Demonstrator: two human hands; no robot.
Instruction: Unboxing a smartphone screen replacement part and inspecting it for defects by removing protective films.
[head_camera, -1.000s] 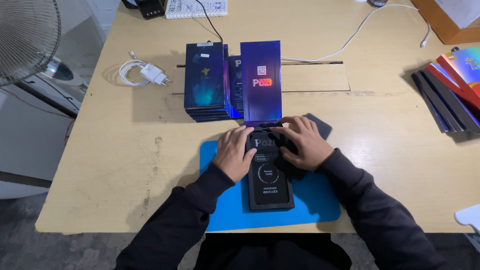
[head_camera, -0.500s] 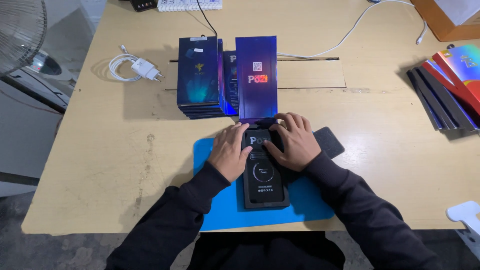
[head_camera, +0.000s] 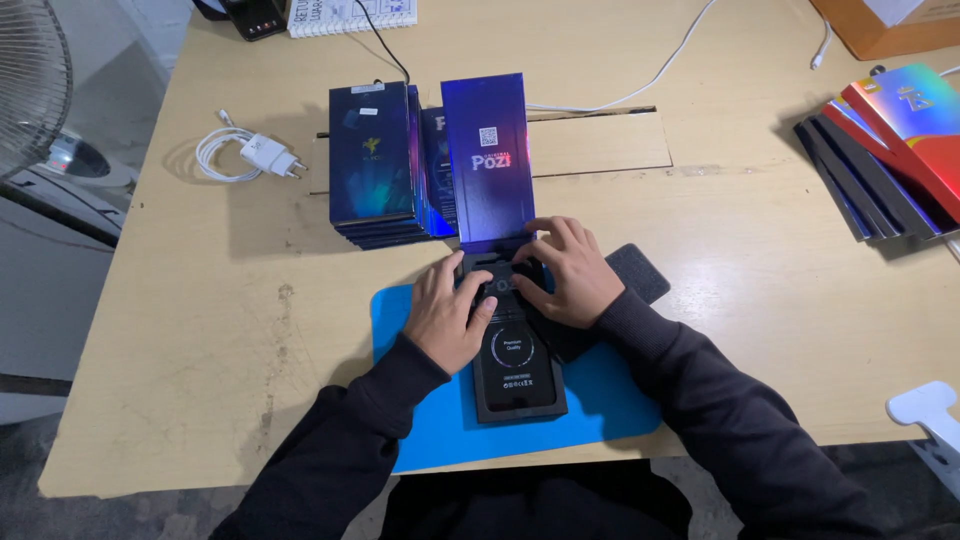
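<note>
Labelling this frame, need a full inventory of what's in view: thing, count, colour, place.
open box: 1, black tray with blue lid raised upright, on the mat under both hands
mat: 1, blue, near table edge
dark pad: 1, black, right of the hands
stacked boxes: count unclear, dark blue, behind the mat
flat packs: several, dark and red, right edge
charger with cable: 1, white, left of the stack
cardboard strip: 1, tan, behind the lid
fan: 1, grey, off table left
table: 1, light wood
left hand: on the tray
right hand: on the tray
</note>
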